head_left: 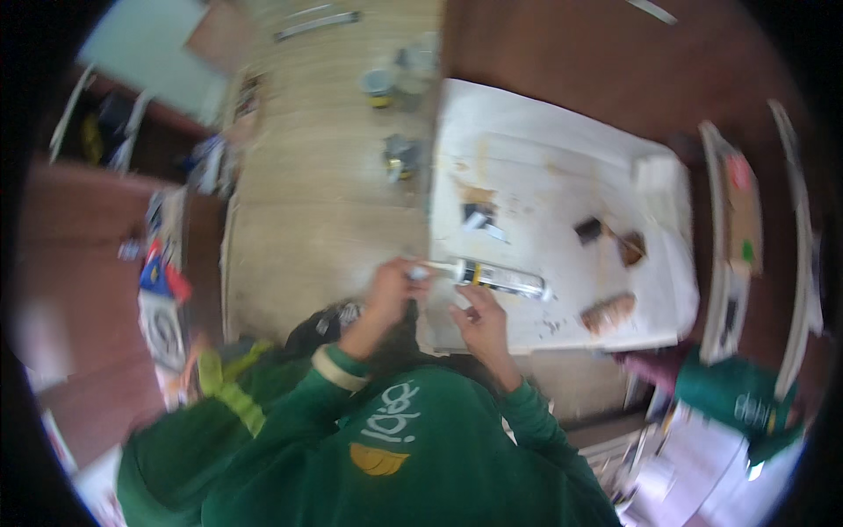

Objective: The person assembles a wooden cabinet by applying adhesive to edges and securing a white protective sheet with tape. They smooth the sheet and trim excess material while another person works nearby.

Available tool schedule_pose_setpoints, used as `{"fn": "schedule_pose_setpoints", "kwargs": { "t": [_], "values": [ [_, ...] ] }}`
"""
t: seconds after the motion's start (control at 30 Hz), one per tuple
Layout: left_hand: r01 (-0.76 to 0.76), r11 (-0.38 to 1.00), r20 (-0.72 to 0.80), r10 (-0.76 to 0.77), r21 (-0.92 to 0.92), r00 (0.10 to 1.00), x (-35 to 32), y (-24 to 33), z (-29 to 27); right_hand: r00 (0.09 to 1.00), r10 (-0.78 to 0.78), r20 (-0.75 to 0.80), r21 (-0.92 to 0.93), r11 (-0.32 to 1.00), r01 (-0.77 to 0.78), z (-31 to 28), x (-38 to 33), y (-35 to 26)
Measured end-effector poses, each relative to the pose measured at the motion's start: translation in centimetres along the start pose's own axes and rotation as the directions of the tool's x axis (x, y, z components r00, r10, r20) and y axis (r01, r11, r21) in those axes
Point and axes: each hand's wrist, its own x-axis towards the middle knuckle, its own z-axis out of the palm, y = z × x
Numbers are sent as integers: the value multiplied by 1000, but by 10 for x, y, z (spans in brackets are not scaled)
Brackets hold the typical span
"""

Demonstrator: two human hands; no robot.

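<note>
Over a stained white surface (562, 176), left hand (391, 290) fingers pinch a sealant tube's (500, 277) nozzle; right hand (481, 321), at 5 o'clock below it, curls loosely, touching the tube.

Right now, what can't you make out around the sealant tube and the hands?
- Head view, tube nozzle: hidden by left hand.
- Sealant tube: motion blur; right hand just below, contact unclear.
- Small dark bits on white board: too blurred.
- Cans on floor: too small.
</note>
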Motion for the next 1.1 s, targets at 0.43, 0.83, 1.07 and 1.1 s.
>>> {"fn": "schedule_pose_setpoints", "kwargs": {
  "t": [0.43,0.83,1.07,1.1],
  "values": [
    [-304,912,-393,396,276,830,184,326,-171,835,474,-280,148,880,-451,-28,-82,8],
    [-538,727,279,460,426,843,89,129,28,749,523,-408,296,851,-434,-79,-101,59],
    [-673,616,358,570,410,740,138,70,97,816,345,-465,214,937,-275,-216,-31,116],
    [-660,546,327,586,516,741,146,69,110,819,344,-460,187,939,-290,-240,-14,118]
  ]
}}
